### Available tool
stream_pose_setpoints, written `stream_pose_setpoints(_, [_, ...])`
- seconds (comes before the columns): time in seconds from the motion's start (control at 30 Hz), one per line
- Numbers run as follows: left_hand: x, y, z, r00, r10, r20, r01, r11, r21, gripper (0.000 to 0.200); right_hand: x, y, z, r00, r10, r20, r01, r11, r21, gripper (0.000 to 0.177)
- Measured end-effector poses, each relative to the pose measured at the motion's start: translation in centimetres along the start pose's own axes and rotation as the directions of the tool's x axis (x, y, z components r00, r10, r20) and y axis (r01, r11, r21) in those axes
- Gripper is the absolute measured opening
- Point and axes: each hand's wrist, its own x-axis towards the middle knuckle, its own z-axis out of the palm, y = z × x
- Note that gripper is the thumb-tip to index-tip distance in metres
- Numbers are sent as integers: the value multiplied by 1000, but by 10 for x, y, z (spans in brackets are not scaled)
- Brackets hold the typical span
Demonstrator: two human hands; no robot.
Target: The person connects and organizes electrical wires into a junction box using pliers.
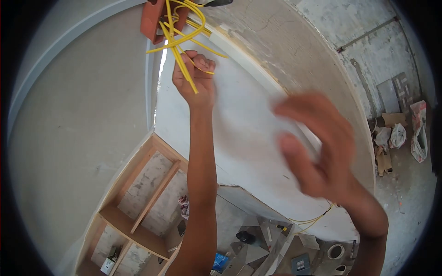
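The yellow wires (180, 60) are at twelve o'clock in my view, spilling from a red-orange box (152, 23). Their thickest run has its long axis from eleven to five o'clock, free end toward five; thinner ends splay toward nine and four, and one loops above. My left hand (195, 76) is among them, fingers curled nearly closed around a thin wire; I can't tell whether the thick run, crossing the palm, is gripped too. My right hand (320, 147) is blurred at three o'clock, apart from the wires, half open with thumb and fingers spread and nothing seen between them. Behind both is a pale panel (248, 138). Farther out, I see a wooden frame (156, 195) at seven o'clock, more thin yellow wire (309, 221) at five, and crumpled bags (418, 133) at three.
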Motion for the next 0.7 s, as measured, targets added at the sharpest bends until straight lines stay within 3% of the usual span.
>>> stream_pose_setpoints(0.03, [0, 2, 2, 999, -13, -33, 13, 1000, -1, 23, 21, 11, 23, 994, -88, -61, 86, 995, -40, 34])
stream_pose_setpoints(0.1, [-2, 3, 5, 992, -32, -123, 30, 999, -18, 24, 49, 17, 62, 983, -72, -167, 63, 996, -57, 38])
stream_pose_setpoints(0.13, [-2, 1, 6, 994, -11, -105, 18, 998, 61, 25, 58, 19, 76, 979, -9, -205, 6, 1000, -17, 39])
stream_pose_setpoints(0.2, [-2, -3, 4, 998, 24, -66, -9, 976, 218, 27, 73, 30, 89, 985, 170, -15, -158, 941, 300, 30])
stream_pose_setpoints(0.23, [-3, -1, 2, 997, 10, -76, 6, 980, 201, 28, 76, 36, 91, 968, 232, 99, -252, 865, 435, 27])
stream_pose_setpoints(0.33, [-4, 5, -1, 995, -35, -98, 49, 989, 139, 32, 79, 49, 84, 971, 233, 53, -237, 914, 328, 23])
stream_pose_setpoints(0.4, [-3, 1, -7, 991, -37, -129, 52, 992, 113, 31, 76, 45, 72, 991, 103, 89, -92, 989, -118, 21])
stream_pose_setpoints(0.43, [-3, 0, -11, 993, -28, -118, 41, 993, 112, 31, 74, 45, 67, 991, 47, 127, -2, 942, -335, 20])
stream_pose_setpoints(0.6, [-2, 6, -6, 999, -49, -18, 48, 998, -27, 28, 63, 68, 66, 975, -198, 105, 224, 843, -488, 13])
stream_pose_setpoints(0.7, [-2, 10, 2, 995, -78, 68, 78, 997, -1, 27, 61, 78, 70, 949, -297, 107, 309, 804, -508, 13])
